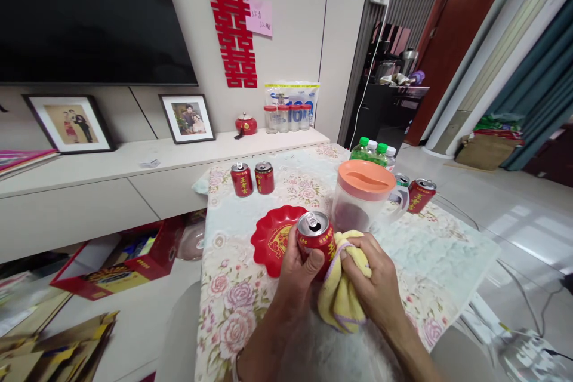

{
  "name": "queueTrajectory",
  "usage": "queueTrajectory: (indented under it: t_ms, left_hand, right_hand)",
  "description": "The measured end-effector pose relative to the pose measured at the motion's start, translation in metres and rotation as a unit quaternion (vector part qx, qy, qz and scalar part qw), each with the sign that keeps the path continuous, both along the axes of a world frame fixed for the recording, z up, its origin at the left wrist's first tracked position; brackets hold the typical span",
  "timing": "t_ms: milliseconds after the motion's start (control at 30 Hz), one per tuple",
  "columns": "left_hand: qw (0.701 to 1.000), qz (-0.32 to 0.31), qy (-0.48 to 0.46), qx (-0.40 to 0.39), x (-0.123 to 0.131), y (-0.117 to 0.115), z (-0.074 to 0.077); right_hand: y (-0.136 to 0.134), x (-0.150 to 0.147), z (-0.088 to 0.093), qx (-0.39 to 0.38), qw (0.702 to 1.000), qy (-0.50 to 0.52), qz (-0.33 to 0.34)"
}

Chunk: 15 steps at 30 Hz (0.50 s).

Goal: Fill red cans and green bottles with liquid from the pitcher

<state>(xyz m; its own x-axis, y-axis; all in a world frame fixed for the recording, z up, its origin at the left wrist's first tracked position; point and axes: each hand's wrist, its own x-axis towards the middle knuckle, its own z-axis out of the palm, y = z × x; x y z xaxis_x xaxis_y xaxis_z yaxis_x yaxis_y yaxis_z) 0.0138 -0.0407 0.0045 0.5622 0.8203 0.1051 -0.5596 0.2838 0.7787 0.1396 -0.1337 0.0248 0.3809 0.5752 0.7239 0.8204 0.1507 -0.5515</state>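
Observation:
My left hand (299,271) is wrapped round an opened red can (316,242), held upright with its pull tab raised. A yellow cloth (341,298) with a purple edge is bunched in my right hand (371,268) and touches the can's right side. Behind the can lies a red scalloped plate (268,239), partly hidden by the can and my left hand. A clear pitcher (353,212) with an orange lid stands just beyond the cloth.
Two red cans (242,180) stand at the table's back left. Another red can (421,197) and green-capped bottles (380,155) are behind the pitcher. A flowered tablecloth (237,304) covers the table. A white cabinet (188,161) runs along the wall.

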Motion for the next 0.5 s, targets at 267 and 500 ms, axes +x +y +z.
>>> queueTrajectory:
  t_ms: [267, 500]
  left_hand:
    - [0.993, -0.093, 0.033, 0.064, 0.001, -0.011, -0.005]
    - [0.993, -0.105, 0.015, 0.047, 0.003, -0.013, -0.002]
  right_hand:
    - [-0.011, 0.004, 0.007, 0.049, 0.998, 0.013, -0.048]
    - [-0.014, 0.0, 0.011, 0.045, 0.998, -0.016, -0.044]
